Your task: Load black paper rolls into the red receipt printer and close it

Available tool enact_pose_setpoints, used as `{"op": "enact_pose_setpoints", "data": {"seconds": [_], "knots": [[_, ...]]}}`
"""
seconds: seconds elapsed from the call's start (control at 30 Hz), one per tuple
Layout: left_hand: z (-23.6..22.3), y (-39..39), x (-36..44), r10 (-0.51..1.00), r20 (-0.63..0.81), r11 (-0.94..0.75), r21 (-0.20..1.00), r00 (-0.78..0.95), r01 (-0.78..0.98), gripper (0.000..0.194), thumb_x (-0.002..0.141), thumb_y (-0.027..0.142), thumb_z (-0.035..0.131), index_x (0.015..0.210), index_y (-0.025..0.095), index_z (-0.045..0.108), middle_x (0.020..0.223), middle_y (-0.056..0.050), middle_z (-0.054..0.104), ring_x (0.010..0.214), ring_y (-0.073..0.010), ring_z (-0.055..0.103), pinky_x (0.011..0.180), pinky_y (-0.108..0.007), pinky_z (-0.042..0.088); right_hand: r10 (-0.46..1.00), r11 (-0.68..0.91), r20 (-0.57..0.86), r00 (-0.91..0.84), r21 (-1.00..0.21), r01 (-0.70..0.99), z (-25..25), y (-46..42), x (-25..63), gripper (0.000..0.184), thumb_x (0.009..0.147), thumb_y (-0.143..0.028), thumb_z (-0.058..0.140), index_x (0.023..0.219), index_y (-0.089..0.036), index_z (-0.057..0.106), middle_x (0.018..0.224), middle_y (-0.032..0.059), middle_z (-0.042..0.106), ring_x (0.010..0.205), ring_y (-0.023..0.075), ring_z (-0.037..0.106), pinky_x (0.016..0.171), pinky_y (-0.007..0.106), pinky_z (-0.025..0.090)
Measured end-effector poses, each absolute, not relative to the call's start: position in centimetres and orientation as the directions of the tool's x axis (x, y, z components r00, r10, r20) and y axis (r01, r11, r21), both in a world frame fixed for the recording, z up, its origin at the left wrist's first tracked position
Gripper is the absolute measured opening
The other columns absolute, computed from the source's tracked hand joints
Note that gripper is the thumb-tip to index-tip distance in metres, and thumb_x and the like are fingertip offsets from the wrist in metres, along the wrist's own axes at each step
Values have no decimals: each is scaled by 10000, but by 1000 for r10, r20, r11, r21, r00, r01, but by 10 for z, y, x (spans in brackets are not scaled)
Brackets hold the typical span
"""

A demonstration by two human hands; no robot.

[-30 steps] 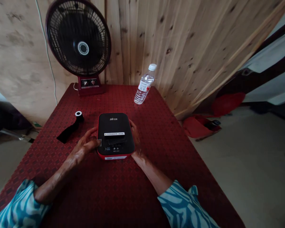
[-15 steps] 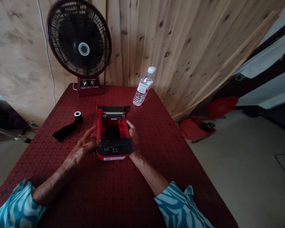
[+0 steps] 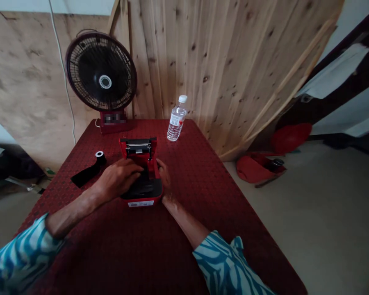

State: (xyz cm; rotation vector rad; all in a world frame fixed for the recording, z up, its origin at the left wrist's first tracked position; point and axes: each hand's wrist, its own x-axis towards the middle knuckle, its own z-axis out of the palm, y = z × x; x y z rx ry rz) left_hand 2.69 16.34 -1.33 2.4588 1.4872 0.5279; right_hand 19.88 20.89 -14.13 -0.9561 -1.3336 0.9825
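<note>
A small red and black thermal printer [image 3: 143, 189] sits on the table with its lid [image 3: 138, 146] raised, showing the roller and the dark paper bay. Over the left side of the bay is my left hand [image 3: 118, 177]. Its fingers reach inwards, bent and slightly apart, with nothing visible in them; the tips are partly lost in the dark interior. Against the printer's right side rests my right hand [image 3: 165, 180], gripping the body. A paper roll [image 3: 100, 157] with a white core and an unrolled black-looking strip [image 3: 85, 176] lies to the left.
A maroon fan [image 3: 105, 82] stands at the table's back left. A water bottle [image 3: 176, 122] with a white cap stands at the back right. Behind the red-covered table [image 3: 184, 229] rises a wooden wall [image 3: 221, 65]. A red bag [image 3: 252, 168] is on the floor at right.
The printer's lid was closed a second ago and has swung up and back. My left hand has moved from the printer's left edge to over the open bay. My right hand stays at its side.
</note>
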Motion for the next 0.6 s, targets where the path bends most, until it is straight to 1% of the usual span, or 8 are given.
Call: {"op": "enact_pose_setpoints", "data": {"seconds": [0.03,0.07,0.13,0.23,0.37,0.47,0.53,0.6], "knots": [[-11,174,35,882,95,-470,247,461,848,287,912,214,476,1074,203,713,1075,-99,711,1039,-256,645,930,-405,488,947,320,320,22,-947,-27,-142,207,200,459,922,-509,428,1231,-230,620,1280,60,651,1225,238,546,1072,410,409],[-11,184,42,888,3,-455,157,460,877,298,904,188,469,1079,198,710,1086,-115,712,1052,-274,647,922,-422,492,947,320,319,33,-947,-39,-143,205,200,476,921,-527,417,1238,-232,615,1302,62,636,1236,231,541,1088,413,394],[-12,201,52,899,-114,-418,64,423,906,294,877,166,481,1050,181,717,1020,-147,727,969,-310,680,823,-443,524,950,313,313,22,-947,-69,-144,202,202,502,912,-561,413,1248,-243,607,1313,64,626,1248,224,535,1101,418,381],[-15,216,56,891,-177,-416,47,418,908,265,808,140,535,985,184,728,942,-153,740,872,-331,699,714,-422,532,952,306,306,15,-947,-94,-144,201,203,519,900,-591,423,1249,-252,603,1314,71,620,1256,225,532,1113,425,372],[-18,220,54,870,-190,-454,52,455,889,300,748,107,569,1000,207,698,1031,-122,735,952,-305,689,745,-367,521,947,321,319,29,-942,-100,-142,203,202,510,910,-577,408,1241,-244,608,1294,85,621,1238,227,543,1109,427,377],[-17,215,51,868,-162,-465,65,469,883,284,748,128,583,1006,209,673,1016,-104,731,948,-294,688,742,-352,519,948,319,318,22,-942,-102,-141,203,203,500,912,-566,411,1240,-244,608,1293,87,618,1241,226,542,1108,426,377],[-15,209,49,871,-133,-467,75,473,881,309,767,134,575,1053,221,652,1042,-91,725,963,-286,687,755,-355,524,949,315,315,16,-944,-101,-141,202,203,495,910,-569,418,1235,-250,611,1291,80,621,1244,227,541,1107,424,379],[-13,202,46,869,-94,-478,88,485,874,381,793,109,543,1147,226,620,1129,-95,707,1024,-281,676,799,-367,529,949,316,316,16,-943,-107,-141,202,203,491,908,-570,424,1231,-252,612,1289,75,625,1243,228,541,1104,424,380]]}}
